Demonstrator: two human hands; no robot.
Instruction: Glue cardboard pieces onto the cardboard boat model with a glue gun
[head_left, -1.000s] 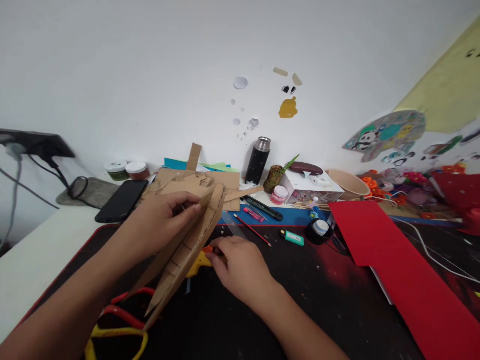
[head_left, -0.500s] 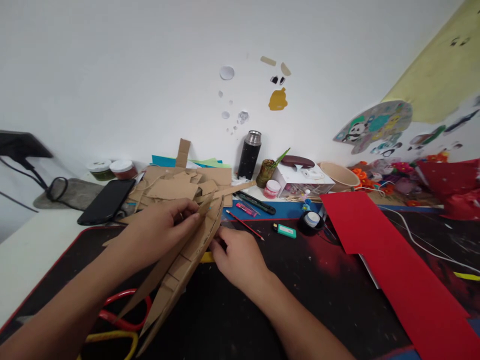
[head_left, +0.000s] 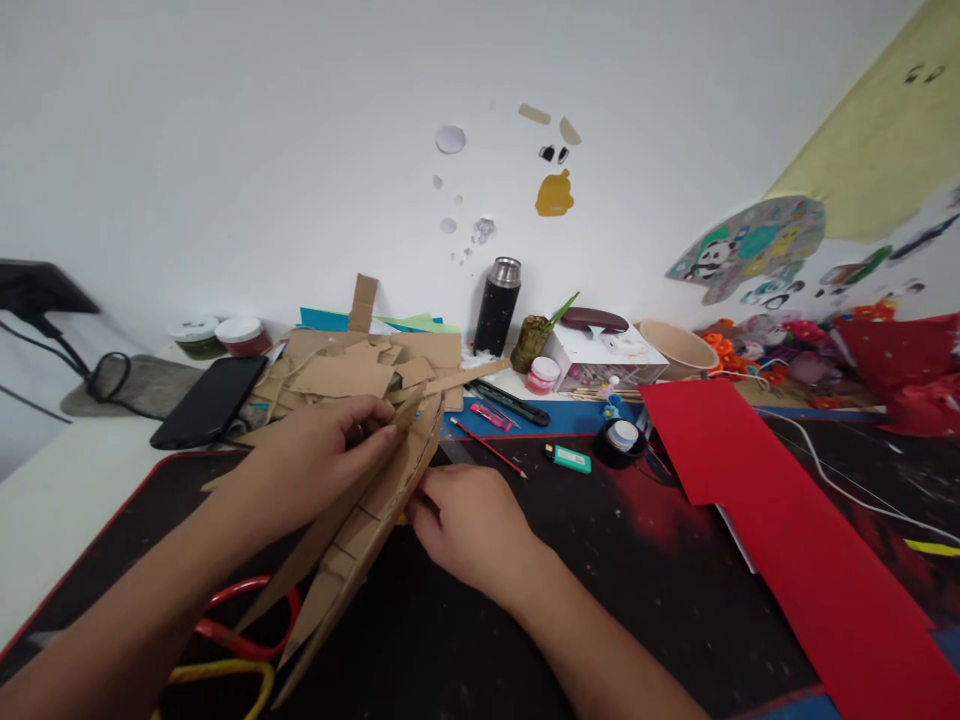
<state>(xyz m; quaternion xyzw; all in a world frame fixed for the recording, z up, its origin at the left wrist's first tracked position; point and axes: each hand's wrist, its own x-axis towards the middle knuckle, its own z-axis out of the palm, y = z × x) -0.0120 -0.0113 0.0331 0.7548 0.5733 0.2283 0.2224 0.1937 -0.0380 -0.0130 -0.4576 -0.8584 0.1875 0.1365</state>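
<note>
A long, narrow, boat-shaped cardboard piece (head_left: 370, 515) stands tilted over the dark mat, with ribs across its inside. My left hand (head_left: 341, 445) grips its far left wall, thumb and fingers closed on the cardboard. On the other side, my right hand (head_left: 469, 525) has its fingers curled against the outer right wall; the fingertips are hidden. A small bit of something yellow (head_left: 403, 519) shows between the right hand and the cardboard. Under the near end lie red scissor handles (head_left: 247, 650) and a yellow handle (head_left: 259, 672), partly covered.
Cardboard scraps (head_left: 345, 377) are piled behind the hands, by a phone (head_left: 210, 402). Farther right lie a box cutter (head_left: 511, 403), a red pencil (head_left: 489, 447), a green lighter (head_left: 568, 458) and a black tape roll (head_left: 619, 446). Red card (head_left: 780, 520) covers the right side. A black flask (head_left: 498, 305) stands at the wall.
My right hand has slid slightly left and down, its fingers farther behind the cardboard wall. Less of the yellow thing shows. My left hand keeps its hold.
</note>
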